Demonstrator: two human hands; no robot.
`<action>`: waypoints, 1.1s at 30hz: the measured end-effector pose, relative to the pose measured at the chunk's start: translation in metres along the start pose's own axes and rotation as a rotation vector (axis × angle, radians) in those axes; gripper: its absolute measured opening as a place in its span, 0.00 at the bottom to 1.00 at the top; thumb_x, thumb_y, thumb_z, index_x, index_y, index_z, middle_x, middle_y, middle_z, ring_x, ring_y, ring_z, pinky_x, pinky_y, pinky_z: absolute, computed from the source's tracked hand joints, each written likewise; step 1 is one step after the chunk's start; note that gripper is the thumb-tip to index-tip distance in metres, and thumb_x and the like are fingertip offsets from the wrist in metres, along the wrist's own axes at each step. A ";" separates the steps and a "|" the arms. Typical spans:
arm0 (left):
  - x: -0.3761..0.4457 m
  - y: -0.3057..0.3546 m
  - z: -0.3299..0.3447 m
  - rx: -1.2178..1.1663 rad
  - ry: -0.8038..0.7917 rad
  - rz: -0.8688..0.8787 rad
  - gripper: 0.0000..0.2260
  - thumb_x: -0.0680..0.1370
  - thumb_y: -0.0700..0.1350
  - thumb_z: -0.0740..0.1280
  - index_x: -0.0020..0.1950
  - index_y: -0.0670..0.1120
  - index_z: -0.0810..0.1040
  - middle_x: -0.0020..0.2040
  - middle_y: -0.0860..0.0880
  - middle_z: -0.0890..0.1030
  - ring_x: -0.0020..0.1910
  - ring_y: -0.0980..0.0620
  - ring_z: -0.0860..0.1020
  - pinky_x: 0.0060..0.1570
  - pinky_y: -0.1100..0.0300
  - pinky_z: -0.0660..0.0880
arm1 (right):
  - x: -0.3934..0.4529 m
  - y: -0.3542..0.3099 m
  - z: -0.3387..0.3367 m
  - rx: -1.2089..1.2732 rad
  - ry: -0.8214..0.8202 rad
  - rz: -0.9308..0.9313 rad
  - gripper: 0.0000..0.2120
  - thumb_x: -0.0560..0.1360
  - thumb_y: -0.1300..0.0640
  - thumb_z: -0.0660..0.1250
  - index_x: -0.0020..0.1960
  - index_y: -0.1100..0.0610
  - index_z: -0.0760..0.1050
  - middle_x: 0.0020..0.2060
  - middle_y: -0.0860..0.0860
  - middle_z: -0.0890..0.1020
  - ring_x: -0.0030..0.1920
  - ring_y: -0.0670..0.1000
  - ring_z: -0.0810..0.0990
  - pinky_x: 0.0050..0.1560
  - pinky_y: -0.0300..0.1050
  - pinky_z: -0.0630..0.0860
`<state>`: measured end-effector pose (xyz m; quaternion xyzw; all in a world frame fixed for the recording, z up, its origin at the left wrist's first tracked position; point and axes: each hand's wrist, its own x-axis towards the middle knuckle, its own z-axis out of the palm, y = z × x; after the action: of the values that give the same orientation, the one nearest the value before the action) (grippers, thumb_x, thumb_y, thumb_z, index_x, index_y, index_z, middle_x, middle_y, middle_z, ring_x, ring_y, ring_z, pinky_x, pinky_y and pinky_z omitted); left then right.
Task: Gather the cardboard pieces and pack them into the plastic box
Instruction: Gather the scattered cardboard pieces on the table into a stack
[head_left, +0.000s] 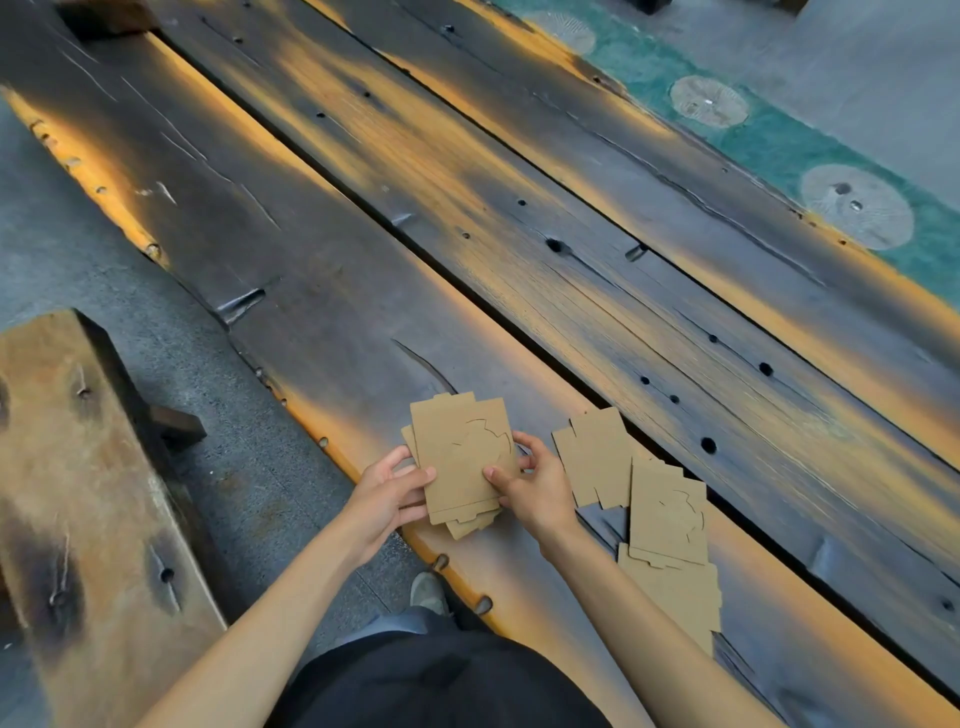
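Note:
A small stack of flat brown cardboard pieces (460, 460) with cut-out curves is held just above the near edge of the dark wooden plank table (467, 218). My left hand (387, 496) grips the stack's left side, thumb on top. My right hand (535, 491) grips its right side. More cardboard pieces lie loose on the table to the right: one (597, 457) beside my right hand, another (667, 514) overlapping it, and a further pile (675, 592) closer to me. No plastic box is in view.
A worn wooden bench (78, 493) stands at the lower left, across a strip of grey floor (249, 467). Gaps run between the table planks. A green band with pale round patches (857, 205) borders the table's far side. A shoe (428, 592) shows below the table edge.

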<state>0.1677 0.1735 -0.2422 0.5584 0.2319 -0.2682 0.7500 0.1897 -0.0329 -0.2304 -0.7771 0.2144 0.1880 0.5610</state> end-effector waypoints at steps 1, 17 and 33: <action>0.000 -0.002 0.003 0.008 -0.002 -0.004 0.15 0.82 0.38 0.67 0.69 0.47 0.76 0.61 0.44 0.87 0.60 0.43 0.85 0.63 0.41 0.79 | -0.001 0.004 -0.001 -0.025 0.018 0.007 0.28 0.74 0.58 0.77 0.71 0.49 0.72 0.46 0.49 0.80 0.48 0.51 0.84 0.52 0.60 0.83; 0.012 -0.034 0.062 0.118 -0.024 -0.055 0.13 0.81 0.36 0.67 0.65 0.47 0.78 0.57 0.45 0.88 0.56 0.44 0.87 0.50 0.50 0.85 | -0.019 0.070 -0.076 -0.246 0.179 0.015 0.24 0.77 0.45 0.70 0.70 0.54 0.73 0.59 0.52 0.78 0.59 0.51 0.79 0.62 0.52 0.78; 0.015 -0.044 0.098 0.156 0.006 -0.078 0.13 0.81 0.37 0.68 0.64 0.48 0.79 0.56 0.46 0.89 0.55 0.45 0.87 0.45 0.55 0.85 | 0.027 0.136 -0.186 -0.457 0.439 0.475 0.54 0.62 0.38 0.81 0.75 0.58 0.55 0.72 0.63 0.66 0.73 0.64 0.63 0.70 0.60 0.65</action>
<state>0.1541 0.0668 -0.2568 0.6066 0.2340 -0.3128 0.6924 0.1475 -0.2515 -0.2963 -0.8324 0.4557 0.1849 0.2554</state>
